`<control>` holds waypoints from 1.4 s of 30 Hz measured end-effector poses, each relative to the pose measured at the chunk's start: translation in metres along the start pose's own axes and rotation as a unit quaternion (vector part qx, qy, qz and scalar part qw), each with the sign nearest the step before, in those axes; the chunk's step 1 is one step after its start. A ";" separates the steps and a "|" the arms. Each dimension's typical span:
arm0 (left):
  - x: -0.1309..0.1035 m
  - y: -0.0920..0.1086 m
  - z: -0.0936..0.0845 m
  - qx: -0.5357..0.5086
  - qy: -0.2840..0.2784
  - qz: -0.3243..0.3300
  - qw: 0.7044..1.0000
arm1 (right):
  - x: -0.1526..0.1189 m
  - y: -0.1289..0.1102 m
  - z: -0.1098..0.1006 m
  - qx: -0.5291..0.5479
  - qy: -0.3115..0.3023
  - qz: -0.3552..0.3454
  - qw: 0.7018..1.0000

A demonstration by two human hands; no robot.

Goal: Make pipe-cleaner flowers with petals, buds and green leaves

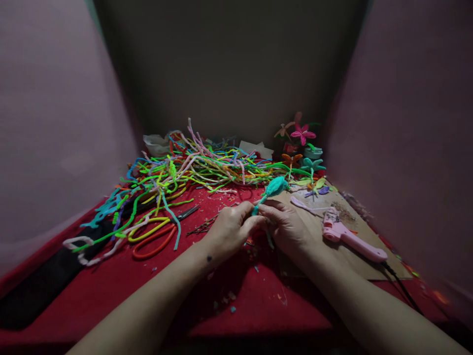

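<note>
The red cloth-covered table [266, 315] stands between mauve side panels [414, 138]. The teal fuzzy-wire bud [276, 186] is raised above mid-table, its stem pinched in the fingers of the left hand [231, 224] and right hand [290, 224]. Assessed as light, bendable and crushable; the stem is the sounder hold. Yellow-and-red-handled scissors [173, 228] limit leftward room, a pink plastic glue gun [342, 234] rightward; the front table edge runs below the forearms.
</note>
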State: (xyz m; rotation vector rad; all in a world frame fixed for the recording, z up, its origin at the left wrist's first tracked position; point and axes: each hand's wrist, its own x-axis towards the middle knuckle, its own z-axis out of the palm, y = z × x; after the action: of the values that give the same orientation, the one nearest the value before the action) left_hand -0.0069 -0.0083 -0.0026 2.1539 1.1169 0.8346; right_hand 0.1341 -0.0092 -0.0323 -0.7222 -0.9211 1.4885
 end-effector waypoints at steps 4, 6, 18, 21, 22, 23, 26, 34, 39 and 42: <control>-0.004 -0.008 0.010 0.153 0.058 0.020 0.986 | -0.002 0.001 0.000 -0.023 0.024 -0.008 0.999; -0.006 -0.010 0.014 0.191 0.069 0.037 0.978 | -0.004 0.002 0.001 -0.044 0.037 -0.019 0.998; 0.000 -0.002 0.004 -0.087 0.063 -0.029 0.994 | -0.007 -0.002 0.007 -0.066 0.019 -0.018 0.997; 0.001 0.001 0.001 -0.197 0.037 -0.072 0.977 | -0.006 -0.003 0.006 -0.077 0.000 -0.034 0.996; 0.001 0.002 0.000 -0.231 0.029 -0.088 0.968 | -0.006 -0.004 0.006 -0.080 -0.008 -0.038 0.996; 0.001 0.003 -0.001 -0.264 0.022 -0.103 0.959 | -0.006 -0.005 0.006 -0.081 -0.015 -0.041 0.996; 0.001 0.005 -0.003 -0.345 -0.008 -0.132 0.929 | -0.007 -0.006 0.005 -0.078 -0.021 -0.048 0.996; 0.001 0.001 -0.005 -0.524 -0.113 -0.150 0.831 | -0.004 -0.005 0.002 -0.020 -0.024 -0.031 0.999; 0.002 -0.006 -0.009 -0.592 -0.175 -0.152 0.772 | -0.005 -0.005 0.003 0.022 -0.053 -0.005 0.998; 0.002 -0.006 -0.010 -0.576 -0.196 -0.156 0.778 | -0.004 -0.003 0.003 0.029 -0.055 0.002 0.998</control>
State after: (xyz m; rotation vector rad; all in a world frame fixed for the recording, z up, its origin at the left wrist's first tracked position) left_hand -0.0160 -0.0016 0.0004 0.9790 0.4578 0.5996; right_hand 0.1335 -0.0138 -0.0288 -0.6057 -0.9554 1.5650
